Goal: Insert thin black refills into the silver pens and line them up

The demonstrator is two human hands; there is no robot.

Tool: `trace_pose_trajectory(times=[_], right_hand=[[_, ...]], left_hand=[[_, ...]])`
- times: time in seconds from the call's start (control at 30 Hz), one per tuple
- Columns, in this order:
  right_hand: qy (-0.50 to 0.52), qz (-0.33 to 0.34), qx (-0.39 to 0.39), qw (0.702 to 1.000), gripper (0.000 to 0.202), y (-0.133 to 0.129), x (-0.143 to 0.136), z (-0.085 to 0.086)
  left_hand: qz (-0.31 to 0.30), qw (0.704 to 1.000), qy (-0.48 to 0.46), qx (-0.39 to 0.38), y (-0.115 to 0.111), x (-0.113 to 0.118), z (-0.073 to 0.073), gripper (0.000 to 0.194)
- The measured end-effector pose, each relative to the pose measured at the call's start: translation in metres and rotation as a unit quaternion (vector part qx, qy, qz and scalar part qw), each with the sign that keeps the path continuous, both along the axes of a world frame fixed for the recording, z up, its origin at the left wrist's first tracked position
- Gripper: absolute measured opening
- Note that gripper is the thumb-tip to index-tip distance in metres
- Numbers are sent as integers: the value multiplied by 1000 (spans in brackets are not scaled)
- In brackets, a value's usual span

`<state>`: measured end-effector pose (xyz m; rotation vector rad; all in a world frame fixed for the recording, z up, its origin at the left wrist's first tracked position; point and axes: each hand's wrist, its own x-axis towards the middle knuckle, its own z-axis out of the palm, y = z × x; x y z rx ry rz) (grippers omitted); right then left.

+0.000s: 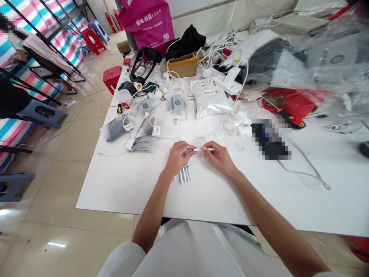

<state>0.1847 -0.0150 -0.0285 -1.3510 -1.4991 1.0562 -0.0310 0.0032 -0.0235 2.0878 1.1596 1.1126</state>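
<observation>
Both hands meet over the white table [129, 184], joined by a slim pen-like stick [198, 149]. My left hand [179, 154] has its fingers wrapped round the stick's dark grey left part. The white right part lies pinched between thumb and fingers of my right hand [216, 154]. Just below my left hand, several clear and silvery pen-like tubes [185, 175] lie side by side on the table, their upper ends partly hidden by the hand.
Plastic-bagged pouches [144, 144], a white parcel [210, 98], a power strip [223, 80] and tangled cables crowd the table's back. A screwdriver [291, 118] lies on red cloth [294, 102] at right. A grey cable [311, 169] loops across the right side. Stools and a person are at left.
</observation>
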Motion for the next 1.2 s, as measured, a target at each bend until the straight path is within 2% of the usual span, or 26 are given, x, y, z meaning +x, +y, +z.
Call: trace_pose_trajectory(times=[0.1, 0.27, 0.4, 0.43, 0.5, 0.57, 0.63, 0.7, 0.8, 0.9, 0.97, 1.1, 1.2], right_hand=[[8, -1, 28, 1000, 45, 0, -1, 1], [-20, 6, -31, 999, 53, 1, 0, 1], [7, -26, -5, 1000, 50, 2, 1, 2], [10, -35, 1, 999, 49, 2, 1, 2], [13, -50, 5, 999, 47, 3, 1, 2], [18, -60, 4, 998, 45, 3, 2, 0], [30, -64, -1, 997, 46, 4, 2, -3], [43, -69, -9, 997, 46, 4, 3, -5], [49, -75, -14, 996, 46, 4, 3, -6], [46, -71, -15, 996, 46, 4, 3, -6], [42, -70, -15, 997, 46, 4, 2, -6], [37, -73, -13, 997, 47, 3, 1, -5], [33, -75, -16, 996, 48, 2, 1, -3]], left_hand=[[1, 1000, 1, 10, 0, -1, -1, 11], [-3, 1000, -4, 6, 0, 1, -2, 14], [41, 997, -53, -32, 1, 1, 4, 53], [61, 994, -65, -63, 1, 0, 6, 53], [86, 984, -88, -130, 3, -3, 8, 36], [85, 975, -115, -167, 3, -4, 10, 26], [62, 974, -148, -159, 4, -4, 11, 22], [42, 969, -188, -153, 4, -3, 11, 28], [57, 954, -227, -188, 5, -1, 10, 30], [50, 953, -235, -187, 6, -1, 8, 22], [37, 952, -246, -179, 6, -2, 8, 30], [74, 939, -247, -227, 7, -2, 6, 26], [49, 944, -253, -204, 7, -1, 7, 24]])
